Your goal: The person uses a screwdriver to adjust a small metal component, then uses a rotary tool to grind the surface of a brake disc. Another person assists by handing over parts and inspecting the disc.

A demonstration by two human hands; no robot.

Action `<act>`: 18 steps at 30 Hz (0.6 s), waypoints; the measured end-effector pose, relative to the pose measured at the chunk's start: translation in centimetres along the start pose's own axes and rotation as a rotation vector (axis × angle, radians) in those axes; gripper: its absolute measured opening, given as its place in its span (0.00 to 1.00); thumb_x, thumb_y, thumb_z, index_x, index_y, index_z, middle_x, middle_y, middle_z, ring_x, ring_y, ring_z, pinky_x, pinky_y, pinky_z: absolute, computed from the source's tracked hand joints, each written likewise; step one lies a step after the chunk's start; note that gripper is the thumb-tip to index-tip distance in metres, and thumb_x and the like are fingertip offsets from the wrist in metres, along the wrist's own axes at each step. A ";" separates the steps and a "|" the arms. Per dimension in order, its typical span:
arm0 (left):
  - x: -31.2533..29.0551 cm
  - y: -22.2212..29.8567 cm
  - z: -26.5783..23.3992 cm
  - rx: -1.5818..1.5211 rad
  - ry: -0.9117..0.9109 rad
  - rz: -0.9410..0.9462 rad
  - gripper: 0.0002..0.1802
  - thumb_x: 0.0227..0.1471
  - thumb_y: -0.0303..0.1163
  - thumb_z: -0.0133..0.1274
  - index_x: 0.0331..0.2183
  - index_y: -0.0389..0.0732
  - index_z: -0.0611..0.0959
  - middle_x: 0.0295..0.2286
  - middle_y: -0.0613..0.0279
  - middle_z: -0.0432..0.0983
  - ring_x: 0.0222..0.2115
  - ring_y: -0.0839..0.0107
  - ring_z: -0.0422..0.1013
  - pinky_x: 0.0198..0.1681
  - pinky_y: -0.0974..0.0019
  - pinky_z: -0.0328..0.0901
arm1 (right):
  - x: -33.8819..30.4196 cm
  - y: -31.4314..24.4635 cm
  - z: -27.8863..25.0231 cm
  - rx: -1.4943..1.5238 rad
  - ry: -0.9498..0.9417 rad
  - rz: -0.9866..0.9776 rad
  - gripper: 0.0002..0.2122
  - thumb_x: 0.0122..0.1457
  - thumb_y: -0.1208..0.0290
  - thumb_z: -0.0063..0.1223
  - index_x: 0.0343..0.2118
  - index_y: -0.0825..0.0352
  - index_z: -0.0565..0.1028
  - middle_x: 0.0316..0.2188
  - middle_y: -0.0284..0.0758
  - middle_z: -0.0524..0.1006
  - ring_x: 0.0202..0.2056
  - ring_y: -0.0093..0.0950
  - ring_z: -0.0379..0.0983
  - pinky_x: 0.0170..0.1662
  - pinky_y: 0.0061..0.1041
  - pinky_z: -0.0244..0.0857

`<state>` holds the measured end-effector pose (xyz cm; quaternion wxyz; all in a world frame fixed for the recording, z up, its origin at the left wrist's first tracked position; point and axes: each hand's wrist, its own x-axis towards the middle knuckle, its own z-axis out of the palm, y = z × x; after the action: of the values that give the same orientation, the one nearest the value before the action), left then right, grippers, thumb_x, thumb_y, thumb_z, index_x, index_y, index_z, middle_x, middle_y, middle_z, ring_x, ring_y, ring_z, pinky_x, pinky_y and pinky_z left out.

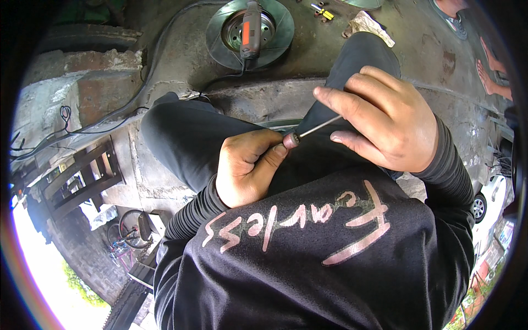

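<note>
My left hand [247,168] is closed, with thumb and index finger pinching a small reddish-brown cylinder [291,141] that has a dark collar. From the collar a thin metal rod [320,126] slants up to the right. Its far end meets the edge of my right hand [388,121], where I cannot see whether it touches the fingers. The index finger and thumb of that hand are stretched out and apart around the rod. Both hands are above my lap, between my dark-trousered knees.
Ahead on the floor, a corded rotary grinder [251,33] with an orange panel lies across a metal brake disc [278,41]. A yellow-handled tool [323,12] and a crumpled cloth [369,26] lie farther right. Cables run along the left. Another person's bare feet [489,80] show at right.
</note>
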<state>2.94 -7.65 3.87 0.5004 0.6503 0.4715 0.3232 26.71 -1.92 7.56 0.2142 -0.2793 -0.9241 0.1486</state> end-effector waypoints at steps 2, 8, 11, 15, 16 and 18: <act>0.0 0.1 0.0 0.000 -0.007 -0.014 0.07 0.53 0.26 0.53 0.28 0.32 0.81 0.19 0.59 0.75 0.20 0.73 0.71 0.26 0.72 0.63 | 0.0 0.0 0.2 -0.008 0.043 0.003 0.13 0.38 0.79 0.61 0.31 0.70 0.75 0.27 0.38 0.68 0.28 0.34 0.68 0.27 0.28 0.64; 0.0 -0.3 -0.2 0.007 -0.026 0.014 0.04 0.52 0.23 0.53 0.30 0.33 0.81 0.19 0.57 0.75 0.19 0.71 0.72 0.25 0.71 0.65 | 0.2 -0.3 0.2 -0.051 0.056 -0.023 0.11 0.37 0.79 0.59 0.28 0.71 0.75 0.26 0.37 0.69 0.28 0.34 0.68 0.30 0.27 0.62; 0.0 -0.4 -0.1 -0.021 -0.004 0.017 0.04 0.52 0.23 0.53 0.30 0.33 0.81 0.19 0.57 0.75 0.19 0.71 0.72 0.25 0.71 0.65 | -0.1 0.5 0.3 -0.120 0.071 -0.003 0.12 0.38 0.78 0.58 0.30 0.67 0.74 0.25 0.34 0.68 0.27 0.31 0.68 0.30 0.24 0.61; 0.1 -0.6 -0.1 -0.080 0.013 -0.022 0.04 0.53 0.23 0.52 0.30 0.32 0.81 0.20 0.57 0.75 0.20 0.73 0.72 0.26 0.72 0.65 | -0.7 1.1 1.2 0.235 0.207 0.342 0.11 0.45 0.76 0.60 0.34 0.63 0.73 0.23 0.29 0.68 0.24 0.20 0.64 0.26 0.19 0.57; 0.1 -0.8 -0.1 -0.093 0.023 -0.026 0.04 0.53 0.23 0.52 0.30 0.32 0.81 0.20 0.58 0.76 0.20 0.73 0.72 0.27 0.72 0.65 | -0.8 0.9 1.5 0.438 0.221 0.477 0.12 0.46 0.76 0.61 0.35 0.64 0.73 0.23 0.29 0.68 0.23 0.18 0.62 0.25 0.18 0.55; 0.1 -0.7 0.1 -0.107 0.059 -0.023 0.04 0.53 0.22 0.52 0.30 0.32 0.80 0.20 0.57 0.76 0.21 0.74 0.72 0.27 0.73 0.65 | -0.5 0.4 2.2 0.807 0.091 0.565 0.16 0.48 0.69 0.64 0.38 0.70 0.74 0.17 0.24 0.63 0.19 0.14 0.55 0.23 0.17 0.52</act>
<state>2.89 -7.55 3.14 0.5241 0.6073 0.4754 0.3613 26.20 -2.28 5.35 0.2969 -0.4199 -0.6706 0.5346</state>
